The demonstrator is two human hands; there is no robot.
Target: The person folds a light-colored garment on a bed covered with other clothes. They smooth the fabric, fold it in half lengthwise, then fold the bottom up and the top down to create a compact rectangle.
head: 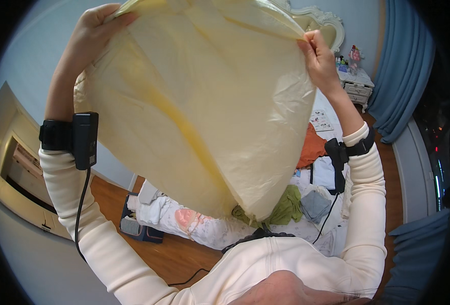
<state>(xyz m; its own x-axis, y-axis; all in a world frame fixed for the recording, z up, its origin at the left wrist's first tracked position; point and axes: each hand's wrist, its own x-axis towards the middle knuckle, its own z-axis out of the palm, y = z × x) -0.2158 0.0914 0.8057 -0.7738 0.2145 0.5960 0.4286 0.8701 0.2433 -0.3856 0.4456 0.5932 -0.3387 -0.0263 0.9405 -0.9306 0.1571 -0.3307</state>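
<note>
A large, pale yellow, translucent plastic bag [225, 106] hangs spread out before me and fills the middle of the view. My left hand [99, 30] pinches its upper left edge. At the upper right corner, my right hand [318, 59] grips the same edge between thumb and fingers. A darker yellow fold runs down the bag to its gathered, knotted-looking lower end. Below and behind it, a green cloth [287, 207] lies on the bed beside a grey-blue cloth [315, 206]. The bag hides much of the bed.
On the bed [225, 234] also lie a pink bra [186, 220], an orange garment [310, 146] and white clothing [150, 207]. A dark fabric storage box [150, 233] with folded cloths stands on the wooden floor [171, 263]. Beyond the bed are a white nightstand [358, 85] and blue curtains [400, 68].
</note>
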